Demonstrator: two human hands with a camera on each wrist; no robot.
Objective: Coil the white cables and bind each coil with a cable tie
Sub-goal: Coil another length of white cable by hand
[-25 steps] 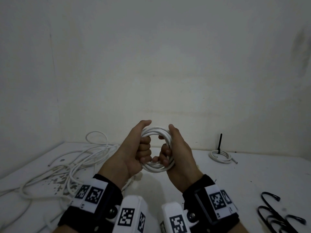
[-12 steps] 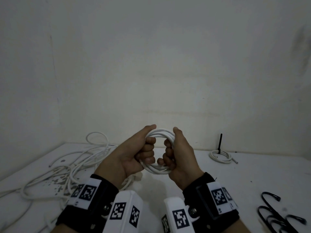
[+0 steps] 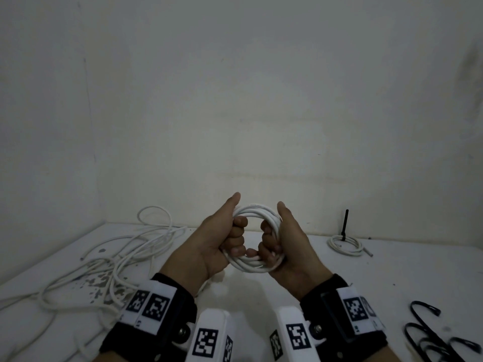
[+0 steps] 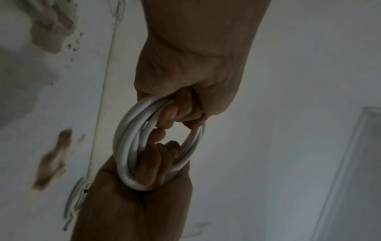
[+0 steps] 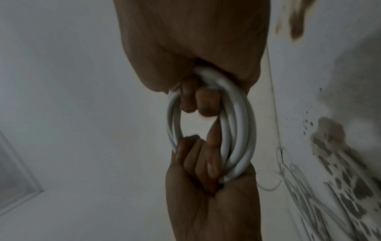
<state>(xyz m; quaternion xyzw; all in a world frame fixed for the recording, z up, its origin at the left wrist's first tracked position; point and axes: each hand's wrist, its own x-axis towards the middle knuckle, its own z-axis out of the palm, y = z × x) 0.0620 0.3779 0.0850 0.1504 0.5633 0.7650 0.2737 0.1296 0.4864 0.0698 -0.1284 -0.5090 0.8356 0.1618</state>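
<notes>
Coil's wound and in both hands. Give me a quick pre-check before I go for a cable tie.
1. Coil gripped on both sides: ok, left hand and right hand both curl round it.
2. Loops gathered in one ring: ok, though the strands cross loosely in the wrist views.
3. Free cable end tucked in: cannot tell.
4. Cable ties within reach: ok, black cable ties lie near right on the table.
5. A hand free to pick one: not ok, both are occupied.
6. Tie already on this coil: not ok, none visible.
</notes>
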